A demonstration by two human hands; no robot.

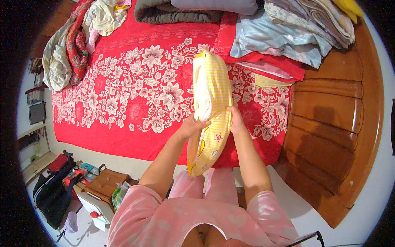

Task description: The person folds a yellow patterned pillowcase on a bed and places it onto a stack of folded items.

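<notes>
Both hands hold a small pillow in a yellow-and-white striped cover (pixel 219 89) above the bed. White filling (pixel 202 92) shows through the cover's long opening on its left side. My left hand (pixel 193 126) grips the edge of that opening, with the thumb over the fabric. On the opposite side, my right hand (pixel 236 120) clasps the striped cloth, its thumb on top. Below the hands, the cover's lower end looks slack and gapes, and it bears small printed pictures. The far end points away from me. Fingers beneath the pillow are hidden.
Under the pillow spreads a red bed sheet with pale flowers (pixel 123 136). Folded dark bedding (pixel 179 17) lies at the back, with a light blue cloth heap (pixel 277 37) to its right. Crumpled covers (pixel 58 68) lie far left. A wooden headboard (pixel 327 102) bounds the right; a brown cabinet (pixel 105 185) stands lower left.
</notes>
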